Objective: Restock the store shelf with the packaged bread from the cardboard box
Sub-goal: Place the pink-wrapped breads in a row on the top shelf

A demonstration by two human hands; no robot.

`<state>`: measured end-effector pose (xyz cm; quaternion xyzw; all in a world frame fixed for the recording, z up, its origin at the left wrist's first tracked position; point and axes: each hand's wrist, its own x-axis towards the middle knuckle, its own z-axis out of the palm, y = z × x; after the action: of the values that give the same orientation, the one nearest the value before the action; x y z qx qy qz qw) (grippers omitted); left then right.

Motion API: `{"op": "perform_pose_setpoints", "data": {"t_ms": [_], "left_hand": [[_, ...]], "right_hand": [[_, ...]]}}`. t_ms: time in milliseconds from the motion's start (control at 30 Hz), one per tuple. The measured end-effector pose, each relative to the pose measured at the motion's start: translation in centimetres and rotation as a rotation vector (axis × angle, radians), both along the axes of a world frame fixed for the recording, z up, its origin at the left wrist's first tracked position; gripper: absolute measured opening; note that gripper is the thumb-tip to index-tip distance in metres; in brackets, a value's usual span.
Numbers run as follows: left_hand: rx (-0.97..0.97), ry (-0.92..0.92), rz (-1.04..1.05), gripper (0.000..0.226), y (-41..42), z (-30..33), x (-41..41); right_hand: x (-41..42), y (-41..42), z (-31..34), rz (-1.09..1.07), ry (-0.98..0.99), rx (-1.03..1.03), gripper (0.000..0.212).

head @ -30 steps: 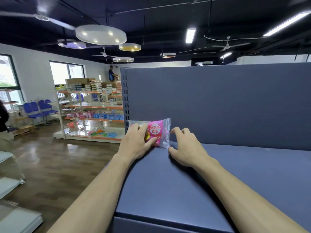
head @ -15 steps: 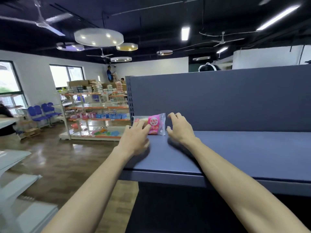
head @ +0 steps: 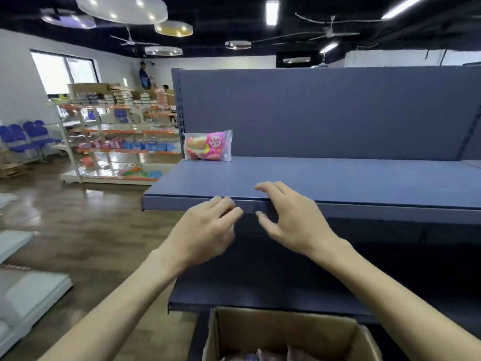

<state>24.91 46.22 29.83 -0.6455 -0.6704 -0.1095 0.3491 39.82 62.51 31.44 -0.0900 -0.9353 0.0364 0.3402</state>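
Head view, nearest first, all placed against the blue shelf (head: 338, 178). Cardboard box (head: 283, 332) sits low, directly in front of the shelf and below its lower tier; top open, a few wrapped packets just visible inside at the frame's bottom edge, too cropped to count.

Above the box, both hands hover in front of the shelf's front lip, holding nothing. Left hand (head: 205, 230): grip loose, fingers relaxed and slightly curled. Right hand (head: 291, 220): grip wide, fingers spread, tips overlapping the shelf edge in view; contact with it cannot be told. Some motion blur on both.

One bread packet (head: 208, 145), pink wrapper, stands upright at the shelf's far left corner against the blue back panel (head: 325, 113). It is well apart from both hands.

Judgement: one packet placed, rest of the shelf bare, so the job is at an early stage. Step in hand looks like the gap between placements. Next move calls for reaching down into the box, taking another packet, and setting it just beside the first, upright, label forward.

Shelf surface: flat, matte, dark blue. Beyond the shelf's left end: glossy wood floor (head: 78, 217), stocked orange-trimmed racks (head: 117, 131), blue chairs (head: 26, 136) under a window, black ceiling with round lamps.
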Motion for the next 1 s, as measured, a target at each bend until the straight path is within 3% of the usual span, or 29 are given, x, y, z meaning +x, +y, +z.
{"op": "perform_pose_setpoints", "data": {"t_ms": [133, 267, 567, 667, 867, 1000], "left_hand": [[-0.061, -0.111, -0.031, 0.023, 0.3, -3.4, 1.6], [-0.187, -0.203, -0.031, 0.029, 0.5, -9.0, 2.7], [-0.513, -0.396, 0.008, 0.034, -0.7, -23.2, 6.8], [-0.607, -0.459, 0.043, 0.033, -0.8, -26.0, 8.0], [-0.850, -0.514, 0.113, 0.047, 0.3, -29.8, 11.6], [-0.862, -0.458, 0.113, 0.052, 1.6, -31.4, 13.6]], "right_hand": [[3.8, -0.3, -3.7, -0.030, 0.069, -0.060, 0.044], [6.5, -0.3, -10.3, -0.096, -0.029, -0.202, 0.049], [10.6, -1.7, -23.1, -0.209, -0.447, -0.379, 0.056], [11.8, -2.4, -26.2, -0.224, -0.586, -0.423, 0.058], [13.4, -1.5, -30.1, -0.278, -1.072, -0.577, 0.088], [14.4, -1.0, -31.2, -0.314, -1.154, -0.603, 0.092]]}}
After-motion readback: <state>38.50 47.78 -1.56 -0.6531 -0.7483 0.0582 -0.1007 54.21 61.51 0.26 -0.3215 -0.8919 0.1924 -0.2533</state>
